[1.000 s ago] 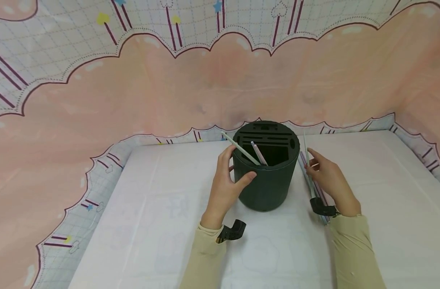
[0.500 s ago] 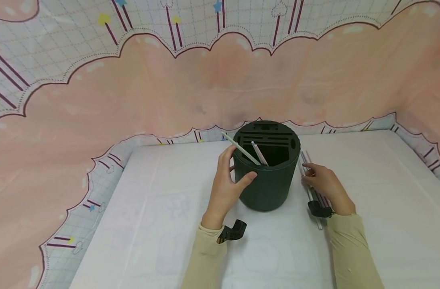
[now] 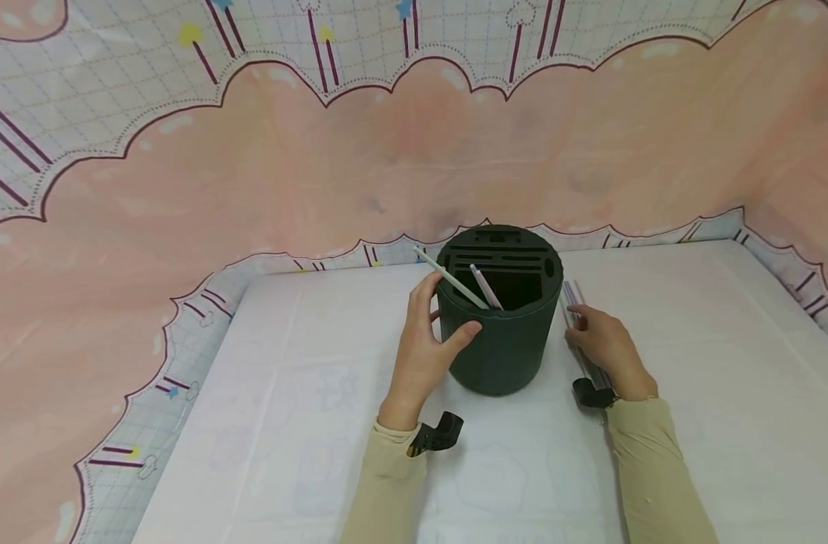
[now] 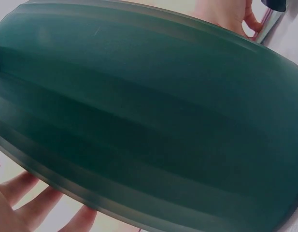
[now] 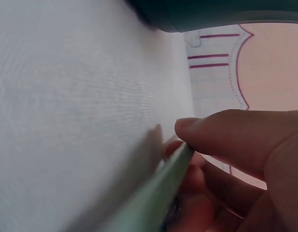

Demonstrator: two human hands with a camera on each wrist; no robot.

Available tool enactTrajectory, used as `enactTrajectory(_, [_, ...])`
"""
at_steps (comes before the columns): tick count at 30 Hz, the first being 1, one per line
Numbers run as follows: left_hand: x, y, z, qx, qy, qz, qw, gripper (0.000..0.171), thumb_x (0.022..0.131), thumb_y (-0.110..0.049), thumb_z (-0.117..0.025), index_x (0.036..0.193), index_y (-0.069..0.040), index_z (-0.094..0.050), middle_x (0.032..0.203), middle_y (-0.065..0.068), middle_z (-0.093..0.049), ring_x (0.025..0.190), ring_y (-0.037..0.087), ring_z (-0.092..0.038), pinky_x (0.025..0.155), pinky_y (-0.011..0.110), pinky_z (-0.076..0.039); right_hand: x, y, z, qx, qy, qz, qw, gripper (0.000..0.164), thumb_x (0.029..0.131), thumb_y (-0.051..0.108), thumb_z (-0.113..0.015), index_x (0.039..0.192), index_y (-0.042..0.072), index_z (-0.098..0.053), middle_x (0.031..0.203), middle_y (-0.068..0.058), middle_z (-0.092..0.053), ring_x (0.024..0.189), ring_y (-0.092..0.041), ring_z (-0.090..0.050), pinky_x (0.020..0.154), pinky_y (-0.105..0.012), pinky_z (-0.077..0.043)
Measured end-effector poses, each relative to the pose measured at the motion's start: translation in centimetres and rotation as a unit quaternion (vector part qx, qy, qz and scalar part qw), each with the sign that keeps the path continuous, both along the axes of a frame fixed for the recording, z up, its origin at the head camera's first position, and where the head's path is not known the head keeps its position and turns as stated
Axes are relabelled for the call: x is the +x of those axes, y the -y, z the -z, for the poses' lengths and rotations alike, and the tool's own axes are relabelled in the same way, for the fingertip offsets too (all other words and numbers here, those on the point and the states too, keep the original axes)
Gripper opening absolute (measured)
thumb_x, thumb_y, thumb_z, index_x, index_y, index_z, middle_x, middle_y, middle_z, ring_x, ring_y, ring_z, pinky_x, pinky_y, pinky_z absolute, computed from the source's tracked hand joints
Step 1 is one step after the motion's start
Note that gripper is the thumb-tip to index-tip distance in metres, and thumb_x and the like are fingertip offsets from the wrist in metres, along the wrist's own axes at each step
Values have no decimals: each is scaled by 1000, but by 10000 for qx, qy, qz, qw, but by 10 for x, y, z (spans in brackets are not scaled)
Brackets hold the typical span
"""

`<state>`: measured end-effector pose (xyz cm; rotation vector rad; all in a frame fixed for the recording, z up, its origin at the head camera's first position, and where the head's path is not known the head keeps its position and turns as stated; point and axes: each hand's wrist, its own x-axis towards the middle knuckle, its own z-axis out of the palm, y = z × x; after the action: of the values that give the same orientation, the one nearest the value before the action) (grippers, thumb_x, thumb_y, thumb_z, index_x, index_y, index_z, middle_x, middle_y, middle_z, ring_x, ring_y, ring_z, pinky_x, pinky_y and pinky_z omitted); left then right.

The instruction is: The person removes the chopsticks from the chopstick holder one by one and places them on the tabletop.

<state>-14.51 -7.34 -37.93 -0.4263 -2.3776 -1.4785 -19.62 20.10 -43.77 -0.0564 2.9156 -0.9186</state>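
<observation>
A dark green round pen holder (image 3: 498, 355) stands upright on the white table. My left hand (image 3: 421, 340) grips its left side, thumb in front and fingers around the far side. Leaning out of its large front compartment are a pale green stick (image 3: 449, 276) and a pale pink one (image 3: 489, 291), slim like pencils. To the right of the holder, my right hand (image 3: 607, 340) is low over a small bundle of similar sticks (image 3: 569, 293). In the right wrist view its thumb and fingers pinch another pale green stick (image 5: 158, 198). Its far end is hidden behind the fingers.
The white table (image 3: 285, 423) reaches back to a peach-coloured patterned cloth (image 3: 387, 166) hanging behind it. Slots and a small round hole line the back of the holder's top. A black wrist camera (image 3: 594, 393) sits on the right wrist, close above the table.
My right hand has come down and slightly left, bringing the raised pale green stick down to the bundle. The left hand and the pen holder have stayed in place.
</observation>
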Motion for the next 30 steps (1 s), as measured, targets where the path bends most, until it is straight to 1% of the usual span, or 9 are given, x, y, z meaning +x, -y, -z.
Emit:
enactTrajectory(8, [-2,0,-2,32,-44,-21,10000,74,77,-54,-60,137,-39,-20,139,-15,-24,124,4,-27,95,43,-37,-3,4,5,135,-509,221,9984,35,80,3,-57,114,-4,-55,81,-13,-48,72,-26,-44,55,-32,-34])
enactTrajectory(12, [-1,0,-2,10,-29,-55,10000,74,77,-55,-59,137,-38,-20,139,-14,-24,125,5,-27,95,42,-37,-4,4,4,124,-595,265,9978,33,80,2,-56,112,-4,-56,82,-14,-49,72,-27,-44,55,-32,-35])
enactTrajectory(16, [-1,0,-3,17,35,-56,10000,74,76,-56,-59,137,-39,-20,139,-14,-24,125,5,-27,96,40,-37,-3,0,1,-106,-528,309,9981,34,83,7,-54,115,-4,-54,88,-17,-51,76,-28,-45,59,-33,-37])
enactTrajectory(18, [-1,0,-3,22,40,-56,10000,74,76,-56,-59,137,-39,-20,139,-14,-24,125,5,-27,96,40,-37,-1,-2,-3,-284,-598,350,9972,33,86,11,-52,117,-3,-53,93,-17,-52,79,-28,-47,60,-33,-38])
enactTrajectory(23, [-1,0,-3,30,14,-47,10000,74,76,-54,-60,136,-39,-20,138,-15,-24,124,3,-27,96,40,-37,2,-7,-11,-847,-1136,487,9887,35,92,21,-46,120,2,-52,98,-16,-56,79,-27,-55,58,-31,-44])
enactTrajectory(25, [-1,0,-2,39,4,-34,10000,74,76,-53,-61,136,-39,-20,138,-15,-24,124,3,-27,95,41,-38,-4,-14,-2,-1049,-1407,651,9823,37,93,28,-44,124,9,-51,98,-13,-57,73,-23,-58,52,-27,-46])
enactTrajectory(27, [-2,-1,-2,43,-15,-23,10000,74,76,-53,-61,136,-39,-21,138,-15,-25,124,3,-27,95,41,-38,-16,-26,17,-1245,-1706,843,9738,39,93,35,-43,127,19,-49,97,-8,-58,67,-18,-58,47,-25,-46])
enactTrajectory(29, [-2,-1,-1,38,-40,-17,10000,73,76,-52,-62,136,-39,-21,138,-15,-25,124,3,-28,94,41,-39,-29,-36,36,-1360,-2148,1077,9611,38,91,42,-42,127,30,-48,94,0,-59,63,-12,-57,43,-21,-45])
enactTrajectory(30, [-2,-1,0,33,-53,-15,10000,74,76,-52,-62,136,-39,-21,138,-15,-25,124,3,-28,94,41,-39,-34,-40,41,-1484,-2362,1140,9535,37,90,43,-44,126,34,-48,92,2,-60,63,-11,-56,43,-19,-44])
